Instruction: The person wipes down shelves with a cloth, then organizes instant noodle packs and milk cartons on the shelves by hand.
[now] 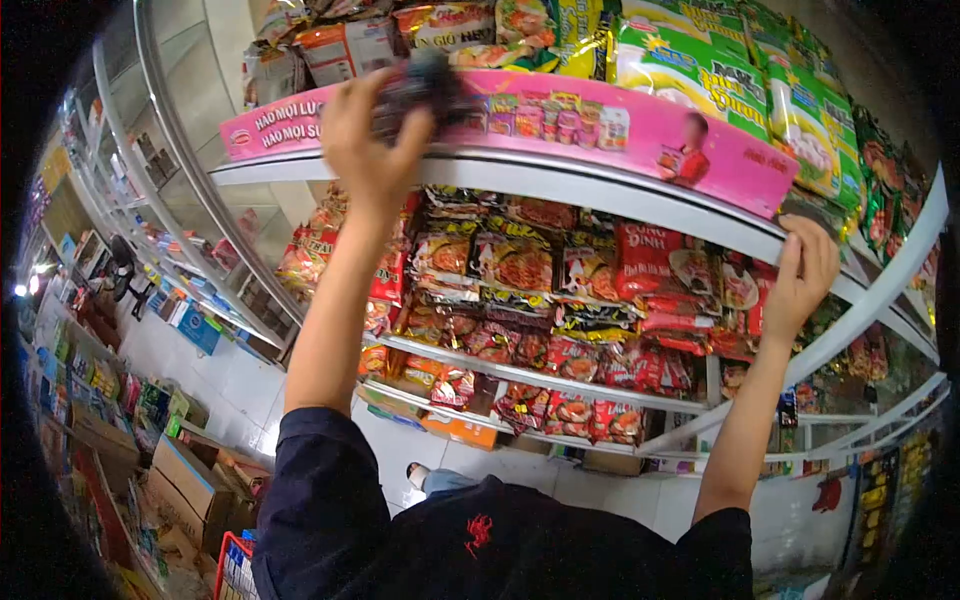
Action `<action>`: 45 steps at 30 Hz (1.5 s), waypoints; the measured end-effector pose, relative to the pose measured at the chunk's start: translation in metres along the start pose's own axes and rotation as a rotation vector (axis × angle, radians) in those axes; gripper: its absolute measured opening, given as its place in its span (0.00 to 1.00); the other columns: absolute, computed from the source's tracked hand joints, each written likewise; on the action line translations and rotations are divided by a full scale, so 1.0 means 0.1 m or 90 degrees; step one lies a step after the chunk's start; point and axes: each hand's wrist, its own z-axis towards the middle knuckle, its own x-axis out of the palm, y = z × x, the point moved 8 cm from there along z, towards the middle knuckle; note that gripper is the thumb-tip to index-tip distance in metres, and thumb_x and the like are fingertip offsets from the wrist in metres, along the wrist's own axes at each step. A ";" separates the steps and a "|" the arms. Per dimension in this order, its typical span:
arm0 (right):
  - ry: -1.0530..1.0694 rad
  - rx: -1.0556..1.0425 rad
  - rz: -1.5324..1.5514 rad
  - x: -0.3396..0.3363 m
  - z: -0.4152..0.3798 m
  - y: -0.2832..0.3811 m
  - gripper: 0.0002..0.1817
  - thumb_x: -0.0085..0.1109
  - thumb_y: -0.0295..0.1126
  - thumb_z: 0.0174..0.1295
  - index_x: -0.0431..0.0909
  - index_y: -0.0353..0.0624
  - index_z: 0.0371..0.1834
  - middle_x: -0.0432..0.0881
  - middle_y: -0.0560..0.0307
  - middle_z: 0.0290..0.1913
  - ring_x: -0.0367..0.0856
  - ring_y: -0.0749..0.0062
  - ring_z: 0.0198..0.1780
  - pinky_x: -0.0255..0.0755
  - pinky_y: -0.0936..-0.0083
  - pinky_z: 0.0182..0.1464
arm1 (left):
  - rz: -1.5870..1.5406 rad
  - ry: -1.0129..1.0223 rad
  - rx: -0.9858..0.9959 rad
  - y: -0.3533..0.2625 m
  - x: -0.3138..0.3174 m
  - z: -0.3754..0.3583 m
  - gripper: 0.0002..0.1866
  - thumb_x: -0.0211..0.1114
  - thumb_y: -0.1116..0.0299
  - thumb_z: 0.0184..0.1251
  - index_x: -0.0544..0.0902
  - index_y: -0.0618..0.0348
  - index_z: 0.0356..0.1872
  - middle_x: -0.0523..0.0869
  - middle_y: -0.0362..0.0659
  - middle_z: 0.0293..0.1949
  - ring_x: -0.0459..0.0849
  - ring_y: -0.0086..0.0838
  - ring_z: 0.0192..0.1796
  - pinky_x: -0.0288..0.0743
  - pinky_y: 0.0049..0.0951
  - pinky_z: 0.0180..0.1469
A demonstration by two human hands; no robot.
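In front of the pink printed strip [560, 125] on the upper shelf, my left hand [365, 135] is closed around a dark, blurred object [425, 90] whose kind I cannot make out. That object covers part of the strip. On the right, my right hand [805, 265] has its fingers curled over the white shelf edge [600, 195]. Behind the strip stand noodle packets [445, 28] and large green-and-white bags [690, 70].
Below are shelves of instant noodle packets [515, 262], many of them red [650, 265]. A glass-sided shelf frame [190, 170] runs along the left. Cardboard boxes [185, 490] and a red basket rim [228, 550] are at lower left, beside the tiled floor [215, 385].
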 end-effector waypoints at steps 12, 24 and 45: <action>-0.267 0.956 0.346 -1.04 -3.87 -3.43 0.17 0.44 0.41 0.62 0.73 0.39 0.44 0.74 0.53 0.50 0.69 0.62 0.55 0.56 0.65 0.61 | -0.068 0.185 0.101 -1.04 0.45 -0.01 0.24 0.69 0.60 0.33 0.78 0.47 0.40 0.76 0.44 0.39 0.74 0.39 0.41 0.67 0.37 0.41; 0.251 0.713 -0.264 -0.03 -4.12 -3.97 0.24 0.43 0.45 0.62 0.66 0.38 0.54 0.69 0.45 0.54 0.69 0.55 0.54 0.63 0.64 0.52 | 0.074 -0.076 -0.200 0.77 -0.41 0.00 0.17 0.62 0.63 0.46 0.79 0.59 0.38 0.80 0.47 0.34 0.78 0.38 0.38 0.70 0.35 0.43; 0.183 0.501 -0.257 -0.09 -4.49 -2.78 0.20 0.49 0.38 0.56 0.73 0.32 0.44 0.73 0.36 0.47 0.68 0.41 0.50 0.61 0.57 0.53 | 0.062 -0.011 -0.156 0.68 -0.35 -0.02 0.19 0.64 0.62 0.47 0.78 0.57 0.42 0.80 0.46 0.36 0.78 0.38 0.40 0.69 0.35 0.44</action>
